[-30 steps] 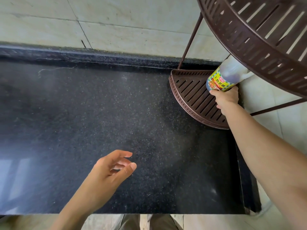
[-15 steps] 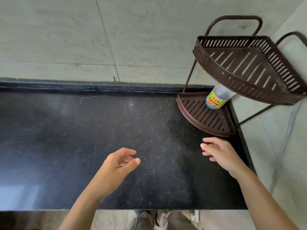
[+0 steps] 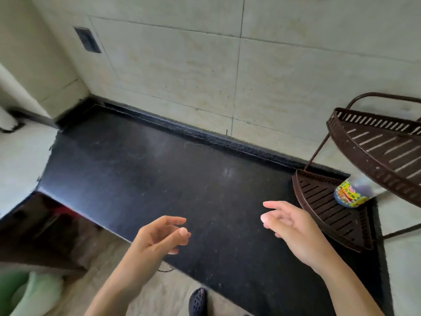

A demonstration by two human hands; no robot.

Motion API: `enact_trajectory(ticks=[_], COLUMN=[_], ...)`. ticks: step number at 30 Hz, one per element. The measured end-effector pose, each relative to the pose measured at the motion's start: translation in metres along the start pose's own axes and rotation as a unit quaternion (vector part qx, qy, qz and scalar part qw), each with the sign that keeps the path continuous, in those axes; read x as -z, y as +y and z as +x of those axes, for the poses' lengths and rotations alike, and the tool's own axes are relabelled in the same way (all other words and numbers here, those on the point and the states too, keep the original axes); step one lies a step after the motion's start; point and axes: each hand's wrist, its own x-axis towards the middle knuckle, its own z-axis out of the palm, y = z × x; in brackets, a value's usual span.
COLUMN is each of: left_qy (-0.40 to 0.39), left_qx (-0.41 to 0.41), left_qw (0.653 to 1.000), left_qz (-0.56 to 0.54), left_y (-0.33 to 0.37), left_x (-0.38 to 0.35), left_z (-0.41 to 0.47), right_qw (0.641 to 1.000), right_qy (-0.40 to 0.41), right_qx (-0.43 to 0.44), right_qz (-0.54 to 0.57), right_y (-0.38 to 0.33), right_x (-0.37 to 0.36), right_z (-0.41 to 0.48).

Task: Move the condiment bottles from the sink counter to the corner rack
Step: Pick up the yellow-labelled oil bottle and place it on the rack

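A brown two-tier corner rack point(image 3: 319, 201) stands at the right end of the black counter point(image 3: 182, 179). On its lower shelf a condiment bottle point(image 3: 349, 194) with a yellow label stands upright; the upper shelf point(image 3: 376, 151) hides its top. My right hand point(image 3: 293, 229) hovers over the counter just left of the lower shelf, fingers apart, holding nothing. My left hand point(image 3: 159, 236) floats above the counter's front edge, fingers loosely curled and empty. No other bottle is in view.
Tiled walls point(image 3: 227, 76) close off the back and left of the counter. A lower dark surface point(image 3: 45, 229) lies left of the counter's front edge. A green object point(image 3: 25, 290) sits at bottom left, and a dark shoe point(image 3: 197, 302) is on the floor below.
One second ago my right hand held the bottle on the lower shelf; it let go and pulled back to the left. The view has swung left, putting the rack at the right edge.
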Motion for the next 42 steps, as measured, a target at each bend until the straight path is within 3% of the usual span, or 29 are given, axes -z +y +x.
enact_trajectory(ticks=[6, 12, 19, 26, 35, 42], left_qy=[0.138, 0.328, 0.349, 0.499, 0.561, 0.632], left_qx=[0.045, 0.060, 0.093, 0.106, 0.146, 0.125], left_qw=[0.988, 0.937, 0.923, 0.843, 0.774, 0.727], left_qz=[-0.059, -0.106, -0.133, -0.172, -0.256, -0.237], left_y=[-0.046, -0.091, -0.132, -0.182, -0.229, -0.234], left_x=[0.023, 0.081, 0.152, 0.240, 0.316, 0.422], left_z=[-0.083, -0.158, -0.222, -0.297, -0.321, -0.329], right_qw=[0.991, 0.959, 0.928, 0.860, 0.810, 0.735], right_qy=[-0.120, -0.249, -0.301, -0.443, -0.500, -0.562], right_qx=[0.043, 0.084, 0.165, 0.184, 0.236, 0.310], right_qz=[-0.044, -0.103, -0.144, -0.171, -0.194, -0.218], right_y=[0.000, -0.031, -0.097, -0.141, -0.215, -0.288], right_x=[-0.039, -0.117, -0.252, -0.390, -0.535, -0.692], right_z=[0.006, -0.005, -0.015, -0.058, -0.050, -0.056])
